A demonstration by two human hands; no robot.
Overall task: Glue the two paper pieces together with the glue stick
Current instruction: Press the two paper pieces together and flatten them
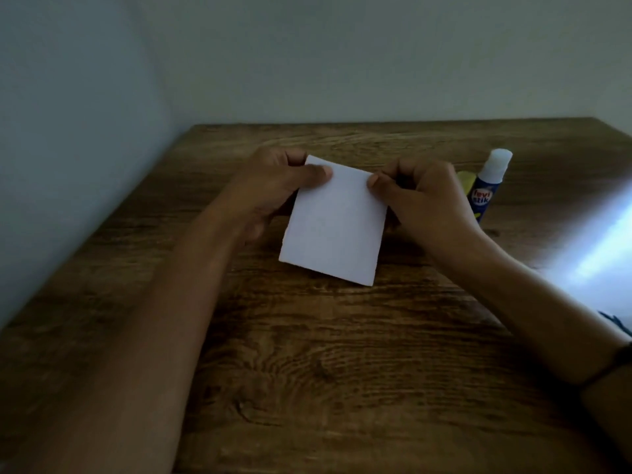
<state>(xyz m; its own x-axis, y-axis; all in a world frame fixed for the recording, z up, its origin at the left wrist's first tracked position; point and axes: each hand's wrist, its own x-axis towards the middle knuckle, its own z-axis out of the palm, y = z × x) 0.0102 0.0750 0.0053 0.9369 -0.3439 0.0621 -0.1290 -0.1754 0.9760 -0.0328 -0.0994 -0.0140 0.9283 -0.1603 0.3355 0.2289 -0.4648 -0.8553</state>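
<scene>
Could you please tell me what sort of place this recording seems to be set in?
Probably a home or office desk in a corner: a wood-grain tabletop against plain walls, with a glue stick standing on it.

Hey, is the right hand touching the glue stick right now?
Apart. In the head view the right hand pinches the white paper at its right edge, while the glue stick stands upright and uncapped on the table behind it, with a yellow cap between them.

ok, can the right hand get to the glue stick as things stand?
Probably yes: the glue stick stands uncapped just beyond the right hand, nothing between. But that hand pinches the white paper, so it must let go first.
</scene>
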